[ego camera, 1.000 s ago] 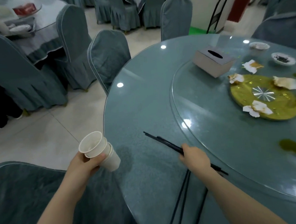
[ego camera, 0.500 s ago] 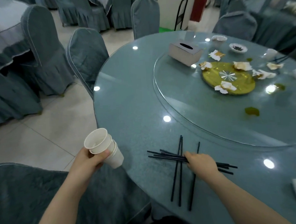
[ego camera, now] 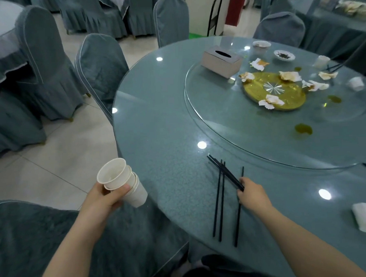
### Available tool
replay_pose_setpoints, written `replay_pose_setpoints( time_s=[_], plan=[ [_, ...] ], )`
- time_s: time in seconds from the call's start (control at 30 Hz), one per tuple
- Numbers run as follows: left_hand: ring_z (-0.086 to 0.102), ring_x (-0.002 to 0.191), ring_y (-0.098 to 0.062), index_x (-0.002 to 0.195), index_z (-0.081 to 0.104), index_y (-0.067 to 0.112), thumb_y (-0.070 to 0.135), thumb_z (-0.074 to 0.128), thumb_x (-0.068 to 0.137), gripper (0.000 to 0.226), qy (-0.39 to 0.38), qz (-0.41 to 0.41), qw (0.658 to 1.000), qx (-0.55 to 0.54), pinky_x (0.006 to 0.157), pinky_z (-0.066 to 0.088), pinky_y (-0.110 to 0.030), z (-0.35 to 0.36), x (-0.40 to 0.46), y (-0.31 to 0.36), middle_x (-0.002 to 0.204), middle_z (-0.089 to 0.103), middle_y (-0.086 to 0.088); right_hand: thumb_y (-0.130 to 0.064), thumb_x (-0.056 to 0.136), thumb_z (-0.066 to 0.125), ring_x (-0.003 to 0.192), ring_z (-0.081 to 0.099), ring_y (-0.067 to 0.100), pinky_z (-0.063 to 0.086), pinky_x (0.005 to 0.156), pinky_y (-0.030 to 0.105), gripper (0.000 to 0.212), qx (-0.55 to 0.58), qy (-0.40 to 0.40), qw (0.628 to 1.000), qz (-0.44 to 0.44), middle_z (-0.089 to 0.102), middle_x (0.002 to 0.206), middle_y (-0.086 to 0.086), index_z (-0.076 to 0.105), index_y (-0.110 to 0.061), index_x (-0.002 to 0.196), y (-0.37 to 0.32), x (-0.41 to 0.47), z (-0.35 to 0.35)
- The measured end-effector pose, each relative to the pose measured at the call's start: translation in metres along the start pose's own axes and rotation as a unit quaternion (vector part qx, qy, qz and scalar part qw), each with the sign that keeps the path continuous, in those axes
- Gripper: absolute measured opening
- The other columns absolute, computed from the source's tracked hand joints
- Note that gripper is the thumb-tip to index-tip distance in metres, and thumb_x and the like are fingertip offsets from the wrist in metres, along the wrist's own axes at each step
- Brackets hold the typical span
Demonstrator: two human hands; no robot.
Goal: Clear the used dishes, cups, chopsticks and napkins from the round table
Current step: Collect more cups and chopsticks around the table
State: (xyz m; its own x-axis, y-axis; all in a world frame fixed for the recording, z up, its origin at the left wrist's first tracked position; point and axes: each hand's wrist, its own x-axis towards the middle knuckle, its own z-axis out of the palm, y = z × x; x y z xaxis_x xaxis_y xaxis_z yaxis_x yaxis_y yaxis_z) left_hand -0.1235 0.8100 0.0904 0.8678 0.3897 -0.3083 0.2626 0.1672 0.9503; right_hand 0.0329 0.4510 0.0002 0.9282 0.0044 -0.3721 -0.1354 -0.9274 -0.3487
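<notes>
Gathering chopsticks looks to be the step in hand: the right hand (ego camera: 251, 193) has its fingers curled round a black bundle of chopsticks (ego camera: 225, 171) lying on the round table (ego camera: 161, 139), crossing three loose chopsticks (ego camera: 220, 202). The left hand (ego camera: 105, 197) grips stacked paper cups (ego camera: 123, 181) out past the rim. Next, the loose sticks probably need sweeping into the bundle; they lie near the table's edge, so a careless push could send them off. Bare tabletop lies open toward the glass turntable (ego camera: 198, 116).
</notes>
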Motion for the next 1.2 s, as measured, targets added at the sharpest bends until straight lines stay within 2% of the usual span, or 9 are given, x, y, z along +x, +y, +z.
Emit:
replay_pose_setpoints(
  time_s=[0.17,0.33,0.47,0.57,0.67,0.77,0.9,1.07,1.2],
  plan=[
    [0.065,0.099,-0.008,0.108,0.063,0.033,0.044,0.085,0.050,0.063,0.010,-0.004,1.000,0.006,0.076,0.049,-0.030,-0.002,0.000,0.000,0.104,0.072,0.016,-0.020,0.090,0.051,0.070,0.060,0.022,0.054,0.063,0.034,0.013,-0.036,0.008,0.999,0.025,0.062,0.079,0.004,0.059,-0.012,0.095,-0.001,0.007,0.009],
    [0.062,0.103,-0.012,0.107,0.062,0.034,0.037,0.082,0.057,0.054,0.037,-0.010,0.999,0.004,0.077,0.049,-0.031,-0.006,0.005,0.002,0.102,0.072,0.016,-0.023,0.086,0.054,0.060,0.058,0.020,0.042,0.049,0.025,0.016,-0.014,-0.003,0.999,0.044,0.061,0.071,0.005,0.056,-0.011,0.077,-0.004,0.014,0.007],
    [0.063,0.102,-0.012,0.106,0.062,0.034,0.040,0.087,0.051,0.061,0.035,-0.012,0.999,0.005,0.078,0.050,-0.032,0.003,0.006,0.001,0.102,0.072,0.015,-0.032,0.090,0.056,0.063,0.057,0.018,0.042,0.050,0.027,0.021,0.023,0.016,0.998,0.051,0.063,0.077,0.003,0.058,-0.011,0.088,0.002,0.016,0.010],
    [0.063,0.104,-0.015,0.105,0.062,0.033,0.034,0.087,0.055,0.057,0.034,-0.018,0.999,0.004,0.076,0.050,-0.030,0.007,0.008,0.000,0.102,0.072,0.013,-0.045,0.091,0.056,0.068,0.052,0.020,0.042,0.057,0.030,0.037,0.016,0.024,0.996,0.079,0.063,0.092,0.008,0.051,-0.009,0.097,0.005,0.015,0.011],
    [0.063,0.104,-0.015,0.108,0.061,0.033,0.048,0.079,0.047,0.066,0.038,-0.020,0.999,0.004,0.081,0.051,-0.033,0.010,0.009,-0.001,0.107,0.070,0.009,-0.059,0.086,0.054,0.086,0.059,0.029,0.042,0.062,0.032,0.059,0.013,0.018,0.996,0.089,0.061,0.102,0.011,0.046,-0.005,0.108,0.001,0.015,0.015],
    [0.063,0.103,-0.014,0.106,0.060,0.036,0.035,0.088,0.054,0.058,0.037,-0.018,0.999,0.000,0.076,0.050,-0.031,0.009,0.008,-0.003,0.105,0.070,0.012,-0.072,0.077,0.054,0.090,0.061,0.029,0.043,0.063,0.033,0.073,-0.010,0.013,0.997,0.071,0.059,0.101,0.008,0.042,-0.007,0.109,-0.011,0.014,0.021],
    [0.060,0.107,-0.017,0.108,0.059,0.033,0.023,0.073,0.077,0.036,0.054,-0.020,0.998,0.004,0.078,0.049,-0.032,0.005,0.008,-0.008,0.111,0.068,0.009,-0.071,0.073,0.061,0.090,0.061,0.027,0.044,0.063,0.032,0.072,-0.038,-0.007,0.998,0.044,0.058,0.099,0.005,0.041,-0.010,0.106,-0.030,0.013,0.030],
    [0.059,0.107,-0.018,0.114,0.055,0.030,0.016,0.069,0.082,0.038,0.070,-0.023,0.997,0.005,0.077,0.048,-0.031,0.004,0.007,-0.008,0.114,0.065,0.006,-0.053,0.088,0.055,0.091,0.060,0.025,0.048,0.070,0.032,0.046,-0.077,-0.028,0.997,-0.012,0.059,0.107,0.007,0.050,-0.011,0.107,-0.043,0.014,0.037],
    [0.060,0.107,-0.018,0.108,0.058,0.031,0.015,0.069,0.083,0.032,0.068,-0.025,0.997,0.008,0.084,0.048,-0.035,0.008,0.009,-0.007,0.113,0.066,0.005,-0.068,0.086,0.043,0.095,0.060,0.027,0.047,0.069,0.034,0.065,-0.083,-0.024,0.996,-0.026,0.054,0.113,0.007,0.046,-0.009,0.114,-0.049,0.010,0.043]
  ],
)
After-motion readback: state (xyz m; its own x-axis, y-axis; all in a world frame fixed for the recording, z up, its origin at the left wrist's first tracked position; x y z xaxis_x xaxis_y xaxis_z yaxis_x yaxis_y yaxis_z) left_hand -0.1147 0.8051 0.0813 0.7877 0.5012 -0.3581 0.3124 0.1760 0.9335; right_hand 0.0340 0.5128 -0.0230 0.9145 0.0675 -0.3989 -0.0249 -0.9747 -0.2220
